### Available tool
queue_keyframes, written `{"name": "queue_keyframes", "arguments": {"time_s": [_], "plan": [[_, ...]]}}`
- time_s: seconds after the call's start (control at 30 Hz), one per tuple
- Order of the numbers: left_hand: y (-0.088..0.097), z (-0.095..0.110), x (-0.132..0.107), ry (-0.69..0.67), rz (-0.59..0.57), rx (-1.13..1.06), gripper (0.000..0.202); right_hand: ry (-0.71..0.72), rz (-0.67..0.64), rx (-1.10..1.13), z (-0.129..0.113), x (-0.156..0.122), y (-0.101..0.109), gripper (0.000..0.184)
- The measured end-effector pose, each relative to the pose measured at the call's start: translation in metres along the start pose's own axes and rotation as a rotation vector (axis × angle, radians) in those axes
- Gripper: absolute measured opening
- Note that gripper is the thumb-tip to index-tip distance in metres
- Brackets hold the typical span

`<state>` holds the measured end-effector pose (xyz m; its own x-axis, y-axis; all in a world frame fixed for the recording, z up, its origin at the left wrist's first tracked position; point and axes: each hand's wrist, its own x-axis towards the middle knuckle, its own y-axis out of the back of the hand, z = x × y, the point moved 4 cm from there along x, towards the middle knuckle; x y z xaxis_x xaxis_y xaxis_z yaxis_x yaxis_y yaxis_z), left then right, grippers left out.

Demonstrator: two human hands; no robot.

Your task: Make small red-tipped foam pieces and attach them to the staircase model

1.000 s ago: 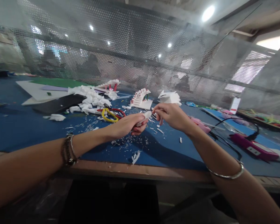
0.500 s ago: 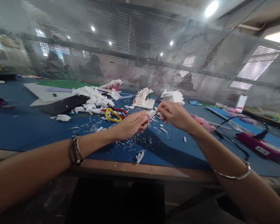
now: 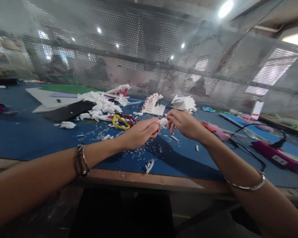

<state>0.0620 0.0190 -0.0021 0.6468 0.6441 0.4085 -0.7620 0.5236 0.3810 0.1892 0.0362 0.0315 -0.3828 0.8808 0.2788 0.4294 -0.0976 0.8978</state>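
Observation:
My left hand (image 3: 140, 133) is closed around a small white foam piece (image 3: 162, 121) with a red part under the fingers, held just above the blue table mat (image 3: 27, 135). My right hand (image 3: 185, 124) meets it from the right, its fingertips pinched on the end of the same white piece. Tiny white shavings (image 3: 141, 150) lie scattered on the mat below both hands. A beaded bracelet sits on my left wrist and a metal bangle on my right.
Red and yellow scissors (image 3: 120, 121) lie beside a heap of white scraps (image 3: 99, 105). White stair models (image 3: 152, 104) and a white foam shape (image 3: 183, 102) stand behind. A pink tool with black cable (image 3: 275, 155) lies right. A perforated screen (image 3: 139, 56) closes the back.
The hands have stayed together on the white piece and shifted slightly right and up. The view has moved a little.

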Motion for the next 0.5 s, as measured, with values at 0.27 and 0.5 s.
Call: {"name": "queue_keyframes", "arguments": {"time_s": [0.27, 0.5], "plan": [[0.0007, 0.0004, -0.0004, -0.007, -0.010, 0.032, 0.023, 0.051, 0.040, -0.075, 0.0017, 0.0002, 0.0000, 0.014], [0.0002, -0.0007, -0.0005, -0.022, -0.017, 0.080, 0.022, 0.013, -0.069, 0.046, -0.0030, -0.0046, 0.0001, 0.015]]}}
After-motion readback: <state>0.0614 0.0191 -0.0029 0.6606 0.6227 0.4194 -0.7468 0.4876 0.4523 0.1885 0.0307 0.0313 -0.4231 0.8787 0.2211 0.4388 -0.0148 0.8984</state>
